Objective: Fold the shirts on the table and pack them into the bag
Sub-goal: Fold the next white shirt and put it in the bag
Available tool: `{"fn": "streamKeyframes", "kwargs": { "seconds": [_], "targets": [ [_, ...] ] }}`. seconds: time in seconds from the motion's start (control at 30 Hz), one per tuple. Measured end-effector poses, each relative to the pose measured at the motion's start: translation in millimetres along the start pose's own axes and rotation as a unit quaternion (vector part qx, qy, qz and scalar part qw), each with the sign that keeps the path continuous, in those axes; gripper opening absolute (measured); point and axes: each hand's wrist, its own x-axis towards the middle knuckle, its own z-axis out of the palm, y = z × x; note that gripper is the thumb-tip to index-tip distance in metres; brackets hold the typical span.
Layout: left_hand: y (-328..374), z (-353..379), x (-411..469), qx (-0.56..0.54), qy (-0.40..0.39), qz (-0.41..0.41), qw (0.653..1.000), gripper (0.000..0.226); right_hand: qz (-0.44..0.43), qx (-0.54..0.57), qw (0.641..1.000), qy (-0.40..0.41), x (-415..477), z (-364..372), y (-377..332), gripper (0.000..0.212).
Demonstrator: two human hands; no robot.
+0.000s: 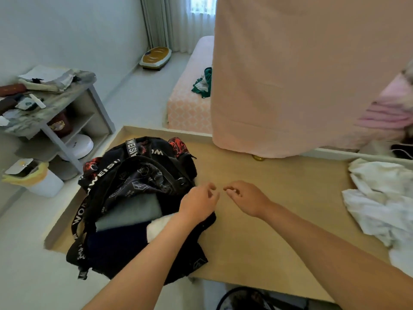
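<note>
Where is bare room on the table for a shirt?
Bare: the table's middle, between black bag at left and white shirts at right. The left hand and right hand hover near the bag. Crowded: the far edge, under a hanging peach cloth.

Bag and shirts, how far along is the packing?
Done: a grey fold, a navy fold and a white fold sit in the open bag. In hand: nothing; left hand and right hand hover empty over the table. Left: the crumpled white shirts at the table's right edge lie unfolded.

Head-worn, downward over table (279,211), seemingly near
</note>
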Motion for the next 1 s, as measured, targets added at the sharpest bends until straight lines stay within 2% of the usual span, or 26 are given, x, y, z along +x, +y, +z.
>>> {"fn": "streamKeyframes", "kwargs": {
  "seconds": [0.13,0.3,0.4,0.53,0.63,0.7,0.73,0.8,0.87,0.93,0.97,1.0],
  "targets": [
    [84,51,35,0.035,-0.088,0.06,0.994,0.035,0.104,0.018,0.992,0.069,-45,-52,97,0.027],
    [200,136,63,0.048,-0.162,0.125,0.978,0.033,0.223,0.06,0.962,0.148,-121,-117,218,0.026],
    [265,189,76,0.068,-0.21,0.158,0.962,0.033,0.275,0.006,0.943,0.189,-161,-149,288,0.027],
    [333,251,95,0.079,-0.248,0.179,0.949,0.035,0.378,-0.111,0.897,0.199,-198,-189,355,0.048],
    [368,283,105,0.086,-0.264,0.192,0.941,0.038,0.454,-0.038,0.876,0.158,-217,-200,400,0.071],
    [383,299,111,0.094,-0.272,0.197,0.937,0.039,0.454,0.029,0.879,0.141,-225,-196,423,0.067],
    [388,306,113,0.098,-0.277,0.196,0.936,0.04,0.441,0.039,0.884,0.152,-227,-194,429,0.053],
    [393,317,116,0.1,-0.278,0.191,0.936,0.045,0.394,-0.013,0.893,0.218,-226,-190,434,0.029],
    [397,323,120,0.093,-0.266,0.202,0.938,0.059,0.321,-0.044,0.901,0.29,-217,-193,427,0.024],
    [402,327,123,0.057,-0.264,0.223,0.937,0.075,0.238,0.012,0.909,0.342,-205,-202,410,0.02],
    [406,328,124,0.022,-0.26,0.225,0.939,0.075,0.212,0.059,0.91,0.35,-199,-207,401,0.017],
    [409,326,126,-0.019,-0.247,0.222,0.943,0.064,0.199,0.12,0.908,0.349,-193,-213,392,0.012]
  ]
}}
